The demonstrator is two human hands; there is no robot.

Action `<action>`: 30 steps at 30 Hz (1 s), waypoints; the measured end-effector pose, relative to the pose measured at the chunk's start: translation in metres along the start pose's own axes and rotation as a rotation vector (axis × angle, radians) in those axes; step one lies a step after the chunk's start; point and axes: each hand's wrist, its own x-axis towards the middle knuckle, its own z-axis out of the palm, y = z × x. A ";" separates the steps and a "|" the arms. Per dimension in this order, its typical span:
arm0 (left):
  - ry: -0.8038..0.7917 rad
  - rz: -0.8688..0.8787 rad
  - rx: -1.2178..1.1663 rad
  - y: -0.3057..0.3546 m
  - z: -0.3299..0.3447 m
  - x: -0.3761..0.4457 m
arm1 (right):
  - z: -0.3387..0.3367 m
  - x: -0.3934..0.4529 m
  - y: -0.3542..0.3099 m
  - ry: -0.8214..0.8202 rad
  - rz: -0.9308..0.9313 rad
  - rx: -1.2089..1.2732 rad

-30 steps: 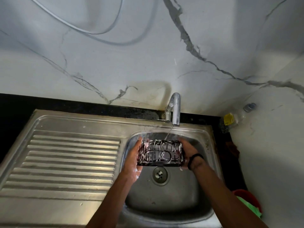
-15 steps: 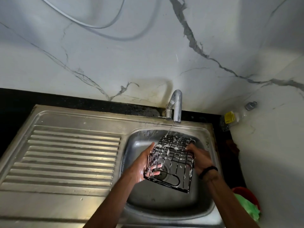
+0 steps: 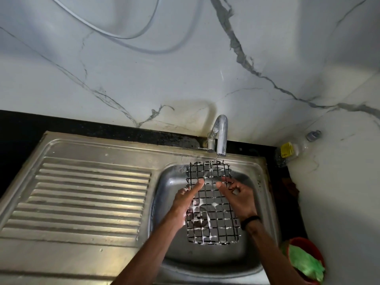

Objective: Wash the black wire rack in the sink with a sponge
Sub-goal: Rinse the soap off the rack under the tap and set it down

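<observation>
- Black wire rack (image 3: 212, 204) held flat over the sink (image 3: 255, 173), grid face up, far edge just under the tap (image 3: 221, 134).
- Thin stream of water falling from the spout onto the far end of the rack.
- White suds clinging to many wire crossings, thickest near the middle and the near end; far end looks cleaner.
- Left hand (image 3: 186, 199) gripping the rack's left edge, thumb laid on top of the grid, fingers under it and out of sight.
- Right hand (image 3: 236, 194) gripping the right side, fingertips hooked through the wires.
- No sponge in either hand; green cloth or sponge (image 3: 304, 264) sitting in a red bowl (image 3: 298, 242) on the surface to the right, well apart from the rack. Cannot tell which it is.
- Judgement: scrubbing looks done, since the soap is already spread across the rack; rinsing under way.
- Left to do: run the near half under the stream, clear the remaining foam, probably turn over for the underside, then shake off and set on the ribbed drainboard (image 3: 88, 194).
</observation>
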 end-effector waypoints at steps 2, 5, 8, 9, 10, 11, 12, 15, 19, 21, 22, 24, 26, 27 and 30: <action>0.050 0.068 -0.046 0.001 -0.002 -0.001 | 0.011 0.005 -0.003 0.048 0.022 0.025; 0.121 0.181 -0.018 0.003 -0.009 0.002 | 0.022 0.011 -0.009 0.075 0.082 0.066; 0.189 0.236 0.039 0.002 -0.011 0.002 | 0.029 0.017 -0.012 0.091 0.106 0.079; 0.185 0.223 0.058 0.001 -0.012 0.003 | 0.030 0.018 -0.013 0.091 0.115 0.084; 0.185 0.215 0.076 0.000 -0.013 0.004 | 0.030 0.019 -0.015 0.095 0.127 0.091; 0.187 0.210 0.084 -0.001 -0.013 0.003 | 0.029 0.021 -0.016 0.102 0.135 0.102; 0.185 0.215 0.077 -0.001 -0.014 0.002 | 0.029 0.023 -0.015 0.104 0.142 0.106; 0.196 0.208 0.113 -0.003 -0.018 -0.001 | 0.028 0.027 -0.015 0.106 0.128 0.069; 0.215 0.103 0.217 -0.004 -0.022 -0.002 | 0.030 0.029 -0.017 0.107 0.145 0.026; 0.187 0.064 0.269 -0.004 -0.024 -0.004 | 0.030 0.030 -0.017 0.134 0.154 -0.012; 0.162 0.058 0.259 -0.005 -0.024 -0.004 | 0.029 0.030 -0.019 0.165 0.152 -0.035; 0.143 0.017 0.213 -0.005 -0.023 -0.006 | 0.031 0.031 -0.026 0.255 0.122 -0.091; 0.128 0.012 0.157 -0.007 -0.022 -0.005 | 0.038 0.035 -0.035 0.343 0.039 -0.165; 0.126 0.017 0.121 -0.009 -0.023 -0.004 | 0.043 0.037 -0.040 0.353 0.010 -0.192; 0.139 0.025 0.060 -0.008 -0.023 -0.006 | 0.061 0.048 -0.051 0.284 -0.089 -0.181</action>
